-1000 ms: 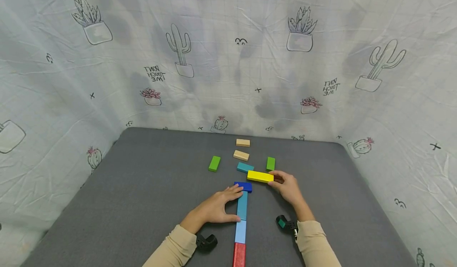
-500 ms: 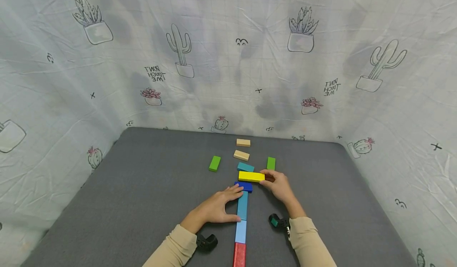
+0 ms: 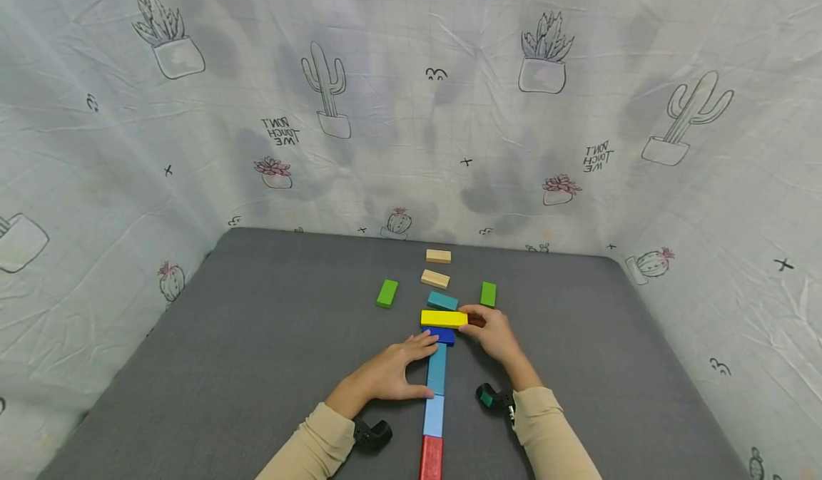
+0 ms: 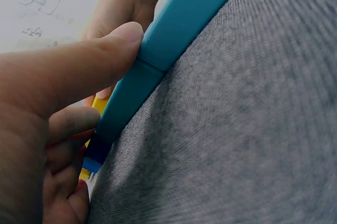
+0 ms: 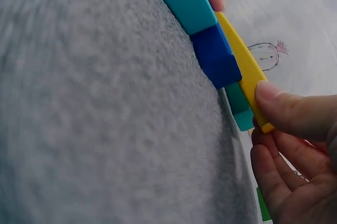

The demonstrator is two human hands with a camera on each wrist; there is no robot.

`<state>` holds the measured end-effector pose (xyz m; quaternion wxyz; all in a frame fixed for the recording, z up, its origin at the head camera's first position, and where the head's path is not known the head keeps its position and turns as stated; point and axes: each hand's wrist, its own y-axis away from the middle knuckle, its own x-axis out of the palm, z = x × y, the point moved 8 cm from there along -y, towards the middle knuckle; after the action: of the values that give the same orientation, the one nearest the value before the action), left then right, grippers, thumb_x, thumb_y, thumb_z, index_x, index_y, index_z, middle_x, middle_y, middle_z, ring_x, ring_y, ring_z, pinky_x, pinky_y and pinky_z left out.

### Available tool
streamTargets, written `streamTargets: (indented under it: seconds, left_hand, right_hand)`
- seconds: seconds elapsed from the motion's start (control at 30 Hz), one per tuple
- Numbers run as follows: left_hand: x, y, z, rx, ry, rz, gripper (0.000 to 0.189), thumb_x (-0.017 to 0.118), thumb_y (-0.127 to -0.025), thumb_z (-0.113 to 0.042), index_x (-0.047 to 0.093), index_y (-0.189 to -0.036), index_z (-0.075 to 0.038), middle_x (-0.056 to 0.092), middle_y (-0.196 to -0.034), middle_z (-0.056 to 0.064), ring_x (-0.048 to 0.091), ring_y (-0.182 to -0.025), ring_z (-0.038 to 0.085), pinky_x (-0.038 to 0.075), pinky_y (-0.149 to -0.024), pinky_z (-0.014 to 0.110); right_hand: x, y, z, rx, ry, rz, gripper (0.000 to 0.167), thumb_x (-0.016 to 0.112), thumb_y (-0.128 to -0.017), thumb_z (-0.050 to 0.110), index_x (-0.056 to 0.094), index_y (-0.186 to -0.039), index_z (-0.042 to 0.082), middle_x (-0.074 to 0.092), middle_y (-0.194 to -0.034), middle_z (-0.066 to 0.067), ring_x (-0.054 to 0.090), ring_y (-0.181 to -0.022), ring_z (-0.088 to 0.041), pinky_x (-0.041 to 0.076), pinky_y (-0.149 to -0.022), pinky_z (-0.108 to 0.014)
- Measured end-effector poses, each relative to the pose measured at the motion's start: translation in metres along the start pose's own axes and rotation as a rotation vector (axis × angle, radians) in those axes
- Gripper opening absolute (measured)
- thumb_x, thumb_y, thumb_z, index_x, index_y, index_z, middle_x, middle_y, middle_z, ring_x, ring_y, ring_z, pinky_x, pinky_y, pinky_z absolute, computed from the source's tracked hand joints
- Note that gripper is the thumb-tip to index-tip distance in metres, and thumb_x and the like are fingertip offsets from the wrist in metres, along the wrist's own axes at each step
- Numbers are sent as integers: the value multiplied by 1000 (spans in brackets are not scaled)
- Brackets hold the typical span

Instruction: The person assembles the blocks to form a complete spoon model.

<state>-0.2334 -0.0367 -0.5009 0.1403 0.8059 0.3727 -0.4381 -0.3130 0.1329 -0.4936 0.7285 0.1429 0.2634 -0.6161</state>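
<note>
My right hand (image 3: 496,337) pinches a long yellow block (image 3: 443,319) by its right end, thumb on the near side. The block lies crosswise, just beyond a dark blue block (image 3: 446,337) and overlapping its far edge in the head view. My left hand (image 3: 385,374) rests with spread, relaxed fingers along a row of blocks. Its fingertips are on the dark blue block, and its thumb is at the joint between a teal block (image 3: 437,367) and a light blue block (image 3: 434,416). A red block (image 3: 432,458) forms the row's near end.
Behind the yellow block lies a shorter teal block (image 3: 442,301). Two wooden blocks (image 3: 435,279) sit farther back, one behind the other. Green blocks stand apart at left (image 3: 387,294) and right (image 3: 488,294). A patterned cloth (image 3: 411,109) hangs behind the grey table (image 3: 257,337).
My right hand has carried the yellow block leftward, so it now sits in line behind the dark blue block. The left hand has stayed in place.
</note>
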Motion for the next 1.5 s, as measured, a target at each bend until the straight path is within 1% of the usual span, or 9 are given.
streamTargets:
  seconds: [0.23, 0.37, 0.53, 0.7, 0.9, 1.07, 1.23, 1.5]
  left_hand:
    - [1, -1, 0, -4, 0, 5, 80, 63, -83, -58, 40, -145, -14, 31, -154, -1, 27, -143, 18, 27, -115, 45]
    - [2, -1, 1, -10, -8, 8, 81, 62, -83, -59, 39, -146, -15, 31, -154, -1, 28, -143, 19, 28, -115, 46]
    - [2, -1, 0, -16, -6, 17, 80, 62, -83, -58, 38, -146, -15, 31, -154, -2, 27, -143, 19, 27, -115, 46]
    - [2, 0, 0, -15, -2, 19, 80, 63, -83, -57, 38, -146, -15, 30, -155, -2, 26, -143, 19, 27, -115, 46]
    - [2, 1, -1, -15, -7, 15, 80, 62, -83, -58, 38, -146, -16, 30, -155, -2, 27, -143, 21, 30, -113, 48]
    - [3, 2, -1, -13, -11, 11, 79, 62, -83, -58, 39, -146, -16, 30, -155, -3, 26, -143, 21, 30, -113, 48]
    - [3, 2, 0, -11, -12, 10, 79, 61, -83, -59, 39, -146, -16, 29, -155, -3, 26, -144, 21, 29, -114, 46]
    - [1, 2, -2, -10, -15, 14, 81, 62, -84, -58, 37, -147, -14, 26, -156, 0, 24, -144, 19, 27, -115, 43]
  right_hand:
    - [4, 0, 0, -5, 39, 4, 31, 72, -82, 7, 68, -113, 4, 68, -110, -13, 66, -96, -24, 55, -84, -40]
    - [5, 1, 1, 14, 32, 5, 32, 72, -82, 7, 68, -113, 5, 68, -111, -13, 66, -97, -25, 55, -85, -41]
    - [6, 2, 4, 12, 27, 18, 32, 72, -82, 6, 68, -114, 4, 68, -112, -15, 66, -99, -27, 55, -85, -42]
    - [7, 3, 5, 4, 32, 31, 32, 71, -83, 6, 67, -114, 3, 67, -114, -15, 65, -102, -28, 54, -88, -43]
    - [9, 4, 4, -9, 90, 38, 31, 71, -83, 5, 67, -114, 4, 66, -114, -13, 64, -102, -28, 52, -89, -44]
    - [10, 6, 7, -30, 127, 44, 30, 71, -83, 5, 68, -112, 5, 66, -114, -12, 63, -103, -28, 52, -90, -45]
    - [11, 6, 8, -47, 129, 49, 29, 71, -83, 4, 68, -111, 5, 66, -113, -10, 63, -102, -27, 51, -90, -46]
    - [10, 6, 10, -68, 139, 49, 32, 71, -82, 5, 67, -114, 3, 65, -114, -12, 63, -104, -28, 51, -91, -46]
